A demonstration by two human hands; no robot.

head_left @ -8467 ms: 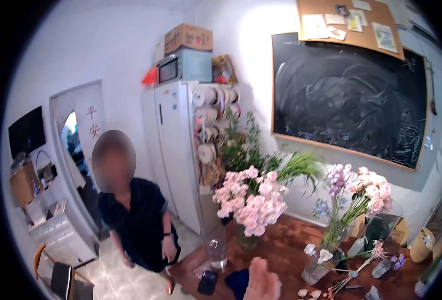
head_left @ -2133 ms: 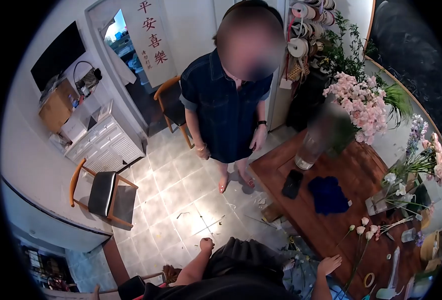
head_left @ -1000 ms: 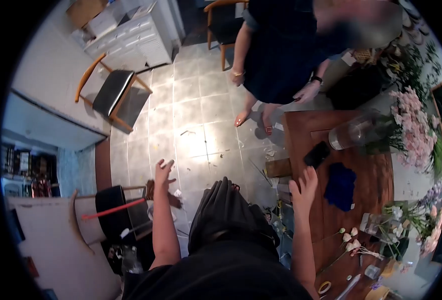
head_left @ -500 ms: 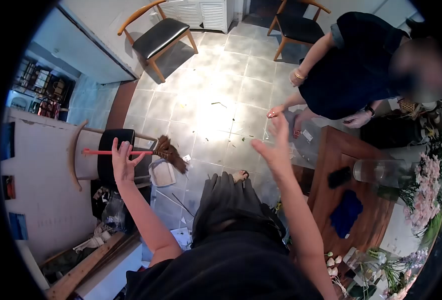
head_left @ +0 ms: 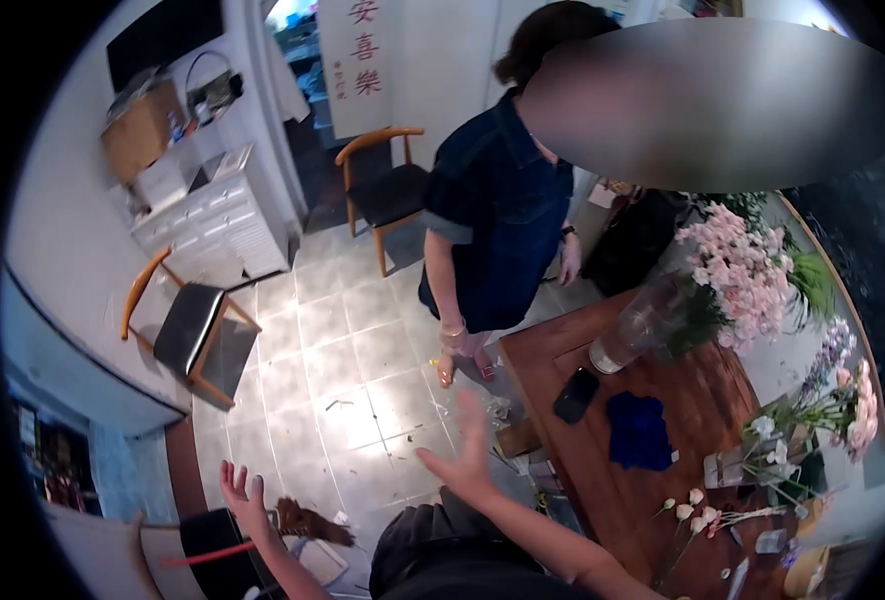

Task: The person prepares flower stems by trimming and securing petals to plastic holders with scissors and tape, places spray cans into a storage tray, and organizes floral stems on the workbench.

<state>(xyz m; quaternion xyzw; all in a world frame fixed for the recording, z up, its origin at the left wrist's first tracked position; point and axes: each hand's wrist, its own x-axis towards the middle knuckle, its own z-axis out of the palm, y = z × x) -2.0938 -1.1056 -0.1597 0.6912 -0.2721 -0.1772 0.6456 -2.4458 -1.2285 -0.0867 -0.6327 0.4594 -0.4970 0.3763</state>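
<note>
My left hand point(head_left: 246, 494) is raised at the lower left with its fingers apart and nothing in it, near a black-seated chair and a red stick point(head_left: 207, 554). My right hand point(head_left: 465, 452) reaches out over the tiled floor, thumb and fingers spread, holding nothing; its fingertips are slightly blurred. To its right stands the wooden table point(head_left: 562, 455), bearing a black phone point(head_left: 576, 394), a dark blue cloth point(head_left: 640, 431) and a clear vase point(head_left: 622, 350). Neither hand touches these things.
A person in dark blue point(head_left: 507, 220) stands beyond the table's near corner. Pink flowers point(head_left: 744, 275) fill a vase at the right. Loose stems point(head_left: 697, 511) lie on the table. Two chairs point(head_left: 190, 327) point(head_left: 387, 197) and a white cabinet point(head_left: 224, 230) stand farther back.
The view has tilted up, bringing the door and cabinet back into sight. Both my hands remain raised and spread, now lower in view. The other person has turned toward the table side.
</note>
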